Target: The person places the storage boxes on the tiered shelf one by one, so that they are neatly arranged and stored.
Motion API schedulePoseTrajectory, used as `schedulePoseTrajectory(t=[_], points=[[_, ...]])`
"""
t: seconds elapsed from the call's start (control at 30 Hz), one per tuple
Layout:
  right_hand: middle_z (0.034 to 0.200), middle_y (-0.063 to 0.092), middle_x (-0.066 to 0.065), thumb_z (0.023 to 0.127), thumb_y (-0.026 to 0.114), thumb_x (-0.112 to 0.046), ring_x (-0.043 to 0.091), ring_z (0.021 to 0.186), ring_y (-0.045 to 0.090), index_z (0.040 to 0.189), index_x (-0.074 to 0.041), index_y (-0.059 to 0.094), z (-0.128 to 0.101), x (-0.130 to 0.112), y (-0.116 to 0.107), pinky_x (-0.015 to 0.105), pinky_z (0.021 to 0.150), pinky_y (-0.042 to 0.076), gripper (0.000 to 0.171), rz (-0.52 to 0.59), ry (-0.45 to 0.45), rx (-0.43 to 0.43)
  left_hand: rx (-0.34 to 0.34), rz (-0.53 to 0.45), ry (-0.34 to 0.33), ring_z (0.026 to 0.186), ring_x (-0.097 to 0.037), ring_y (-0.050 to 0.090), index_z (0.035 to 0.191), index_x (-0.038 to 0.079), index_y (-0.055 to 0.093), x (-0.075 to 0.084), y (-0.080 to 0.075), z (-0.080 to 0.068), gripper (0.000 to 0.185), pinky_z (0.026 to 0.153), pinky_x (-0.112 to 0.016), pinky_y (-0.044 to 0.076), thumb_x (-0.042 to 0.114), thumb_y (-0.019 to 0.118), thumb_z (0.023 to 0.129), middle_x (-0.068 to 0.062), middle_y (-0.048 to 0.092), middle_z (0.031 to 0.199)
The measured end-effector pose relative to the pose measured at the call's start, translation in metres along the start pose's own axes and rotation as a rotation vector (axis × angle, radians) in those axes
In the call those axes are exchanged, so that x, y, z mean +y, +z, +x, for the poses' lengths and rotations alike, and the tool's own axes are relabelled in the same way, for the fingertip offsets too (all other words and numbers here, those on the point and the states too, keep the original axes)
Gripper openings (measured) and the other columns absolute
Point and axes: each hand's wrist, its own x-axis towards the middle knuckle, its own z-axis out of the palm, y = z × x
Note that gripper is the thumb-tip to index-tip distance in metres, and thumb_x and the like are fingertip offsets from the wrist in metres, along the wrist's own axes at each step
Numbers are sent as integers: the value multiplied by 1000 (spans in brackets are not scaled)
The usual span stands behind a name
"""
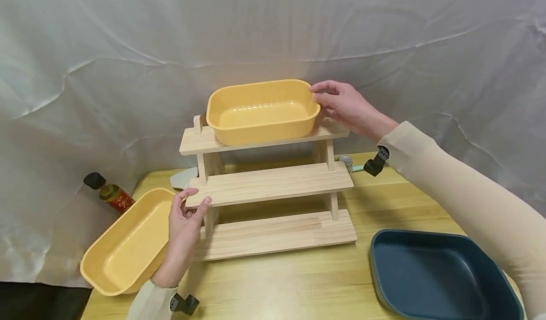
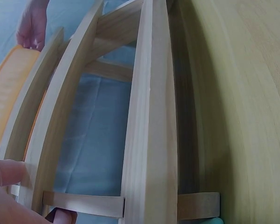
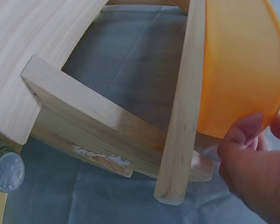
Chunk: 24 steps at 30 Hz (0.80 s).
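A three-tier wooden shelf [image 1: 273, 183] stands mid-table. On its top tier sits a yellow tub [image 1: 262, 109]. My right hand [image 1: 316, 92] pinches the tub's right rim, index finger over the edge and thumb below. The right wrist view shows those fingers [image 3: 244, 135] against the orange-yellow tub wall [image 3: 237, 65], beside the top board [image 3: 186, 102]. My left hand [image 1: 194, 199] grips the left end of the middle tier, thumb on top. In the left wrist view, its fingers [image 2: 4, 172] lie by the shelf boards [image 2: 149, 116].
A second yellow tub [image 1: 128, 244] lies at the table's left edge, partly overhanging. A dark blue tub [image 1: 439, 277] sits front right. A small bottle [image 1: 108, 192] lies far left. A jar lid [image 1: 345, 161] is behind the shelf. White sheeting hangs behind everything.
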Motion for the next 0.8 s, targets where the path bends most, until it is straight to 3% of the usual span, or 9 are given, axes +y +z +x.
schedulePoseTrajectory(t=[0.3, 0.53, 0.8], points=[[133, 56, 9, 114, 62, -25, 23, 109, 61, 143, -5, 55, -9, 1, -5, 39, 107, 51, 36, -80, -59, 122, 9, -36, 12, 86, -10, 55, 140, 7, 53, -4, 3, 1, 44, 73, -21, 46, 10, 78, 104, -2, 56, 111], [126, 55, 8, 112, 64, -17, 21, 106, 56, 140, 0, 54, -21, -3, -13, 28, 93, 53, 34, 106, -90, 102, 6, -44, 13, 87, -11, 57, 139, 8, 54, -4, 4, 4, 43, 74, -22, 47, 9, 78, 103, -2, 58, 109], [125, 54, 7, 110, 64, -10, 22, 107, 55, 135, 1, 57, -40, -17, -25, 28, 89, 51, 28, 244, -126, 85, -1, -10, 16, 86, -11, 52, 141, 8, 53, -4, 5, 5, 44, 71, -21, 44, 12, 77, 105, -3, 54, 113]])
